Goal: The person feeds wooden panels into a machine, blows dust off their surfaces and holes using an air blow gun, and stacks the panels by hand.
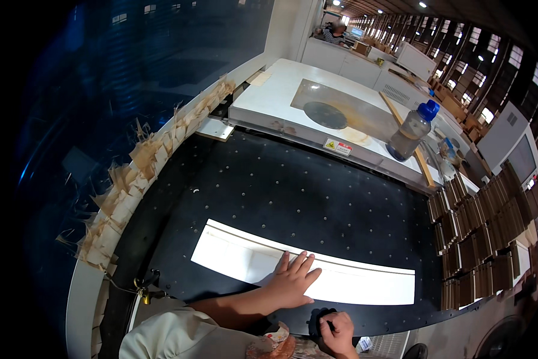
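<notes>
A long, glossy white or mirror-like panel (pixel 364 286) lies across the black perforated table (pixel 269 179), slightly slanted. A thin dark line runs along its far edge. My left hand (pixel 291 280) rests on the panel near its middle, fingers spread and palm down. Close to the table's near edge, my right hand (pixel 339 329) is curled closed. A dark shape, perhaps a knob or a shadow, sits right beside its fingers; whether the hand grips anything is hidden.
Stacked brown-edged boards (pixel 481 239) stand at the right. Beyond the table, a white platform (pixel 263 96) bears a blue-capped bottle (pixel 409 134) and a wooden strip (pixel 423 164). Frayed tape (pixel 143 155) lines the machine edge at left. Another person (pixel 336 35) sits far back.
</notes>
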The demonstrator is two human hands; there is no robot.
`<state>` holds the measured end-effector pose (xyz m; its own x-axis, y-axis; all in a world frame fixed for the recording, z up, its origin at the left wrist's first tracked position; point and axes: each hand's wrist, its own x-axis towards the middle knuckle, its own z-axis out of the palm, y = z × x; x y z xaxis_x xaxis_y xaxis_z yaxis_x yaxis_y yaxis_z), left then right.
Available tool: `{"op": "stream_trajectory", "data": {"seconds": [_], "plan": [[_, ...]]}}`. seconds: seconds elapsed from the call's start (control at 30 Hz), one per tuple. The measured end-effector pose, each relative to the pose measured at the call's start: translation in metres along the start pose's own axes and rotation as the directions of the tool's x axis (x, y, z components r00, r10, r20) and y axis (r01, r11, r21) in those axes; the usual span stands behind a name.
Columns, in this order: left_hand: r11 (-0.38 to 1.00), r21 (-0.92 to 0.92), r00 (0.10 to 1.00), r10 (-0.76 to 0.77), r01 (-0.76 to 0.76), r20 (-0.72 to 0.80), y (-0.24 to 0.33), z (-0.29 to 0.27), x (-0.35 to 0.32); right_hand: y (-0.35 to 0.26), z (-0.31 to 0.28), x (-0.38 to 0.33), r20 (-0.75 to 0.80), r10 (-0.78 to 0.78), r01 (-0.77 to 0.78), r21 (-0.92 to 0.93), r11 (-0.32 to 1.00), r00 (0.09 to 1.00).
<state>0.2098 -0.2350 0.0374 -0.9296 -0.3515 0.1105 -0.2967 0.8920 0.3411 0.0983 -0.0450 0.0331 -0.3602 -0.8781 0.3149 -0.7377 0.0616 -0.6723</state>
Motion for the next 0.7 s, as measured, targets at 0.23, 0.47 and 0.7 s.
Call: {"op": "stream_trajectory", "data": {"seconds": [0.23, 0.47, 0.7], "plan": [[1.000, -0.022, 0.994, -0.006, 0.004, -0.110, -0.004, 0.010, 0.001, -0.016, -0.009, 0.008, -0.043, -0.003, 0.002, -0.038, 0.999, 0.999], [0.999, -0.027, 0.998, -0.033, 0.032, -0.057, -0.007, 0.008, 0.004, 0.006, -0.008, 0.022, -0.086, -0.119, 0.109, -0.105, 0.988, 0.989], [0.999, 0.015, 0.998, -0.046, 0.046, 0.037, -0.003, 0.001, 0.006, 0.017, 0.002, 0.011, 0.027, -0.300, 0.288, -0.374, 0.882, 0.953]]}}
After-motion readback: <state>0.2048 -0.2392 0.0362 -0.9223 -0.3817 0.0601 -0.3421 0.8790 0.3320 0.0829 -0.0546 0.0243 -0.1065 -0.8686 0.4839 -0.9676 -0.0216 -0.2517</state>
